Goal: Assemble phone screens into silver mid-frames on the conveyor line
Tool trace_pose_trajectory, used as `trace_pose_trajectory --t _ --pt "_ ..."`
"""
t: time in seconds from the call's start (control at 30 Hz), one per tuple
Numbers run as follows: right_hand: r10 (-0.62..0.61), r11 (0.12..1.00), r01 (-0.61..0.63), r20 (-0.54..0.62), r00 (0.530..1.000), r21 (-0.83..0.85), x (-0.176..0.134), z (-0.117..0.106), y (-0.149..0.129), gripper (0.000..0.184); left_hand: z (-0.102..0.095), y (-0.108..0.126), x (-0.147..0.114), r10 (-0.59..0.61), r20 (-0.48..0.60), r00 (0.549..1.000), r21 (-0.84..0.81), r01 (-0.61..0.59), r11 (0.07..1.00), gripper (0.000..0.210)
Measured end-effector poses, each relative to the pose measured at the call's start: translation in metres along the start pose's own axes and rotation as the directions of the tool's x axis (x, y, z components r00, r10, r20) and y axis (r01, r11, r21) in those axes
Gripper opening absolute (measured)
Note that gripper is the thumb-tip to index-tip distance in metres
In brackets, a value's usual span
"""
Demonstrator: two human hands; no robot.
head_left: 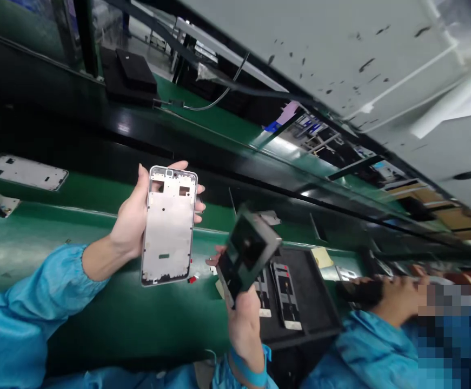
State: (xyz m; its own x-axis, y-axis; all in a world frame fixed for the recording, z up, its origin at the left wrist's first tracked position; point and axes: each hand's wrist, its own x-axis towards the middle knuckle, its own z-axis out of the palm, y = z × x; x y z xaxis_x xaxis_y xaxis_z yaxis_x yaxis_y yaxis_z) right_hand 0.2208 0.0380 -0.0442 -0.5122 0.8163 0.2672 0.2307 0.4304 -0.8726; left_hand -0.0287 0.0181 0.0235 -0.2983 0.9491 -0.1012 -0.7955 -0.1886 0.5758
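Observation:
My left hand (128, 221) is closed around a silver phone frame (169, 229), its fingers wrapped behind and past the right edge. The frame stands nearly upright, its flat inner side facing me, with square cutouts near the top. To the right, my right hand (245, 319) grips a dark rectangular phone part (245, 246) from below, tilted and blurred by motion. Its exact kind I cannot make out. A blue band (251, 373) circles the right wrist. The two held parts are apart, above the green bench (138, 324).
A black tray (320, 319) with phone parts (287, 297) lies to the right. Another silver phone frame (26, 172) rests at the far left. Small red bits (193, 279) lie on the bench. At right are a co-worker's hand (399, 300) and blue sleeve (375, 346).

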Motion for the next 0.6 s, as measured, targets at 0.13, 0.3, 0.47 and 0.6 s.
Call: trace_pose_trajectory --t 0.13,0.3,0.47,0.6 --pt "-0.142 0.972 0.169 0.161 0.977 -0.166 0.007 0.000 -0.022 0.069 -0.004 -0.004 0.003 0.046 0.002 0.999 0.031 -0.046 0.998 0.063" --pt "-0.238 0.927 0.282 0.190 0.952 -0.249 0.013 -0.010 -0.031 0.062 -0.007 0.002 0.001 0.078 0.052 0.996 0.058 -0.081 0.995 0.058" --pt "-0.240 0.914 0.296 0.218 0.946 -0.278 0.008 -0.015 -0.037 0.063 -0.007 0.004 0.000 0.092 0.072 0.993 0.048 -0.095 0.994 0.055" --pt "-0.216 0.915 0.285 0.249 0.944 -0.285 0.008 -0.015 -0.041 0.063 -0.004 0.004 -0.001 0.117 0.061 0.991 0.045 -0.120 0.992 0.053"
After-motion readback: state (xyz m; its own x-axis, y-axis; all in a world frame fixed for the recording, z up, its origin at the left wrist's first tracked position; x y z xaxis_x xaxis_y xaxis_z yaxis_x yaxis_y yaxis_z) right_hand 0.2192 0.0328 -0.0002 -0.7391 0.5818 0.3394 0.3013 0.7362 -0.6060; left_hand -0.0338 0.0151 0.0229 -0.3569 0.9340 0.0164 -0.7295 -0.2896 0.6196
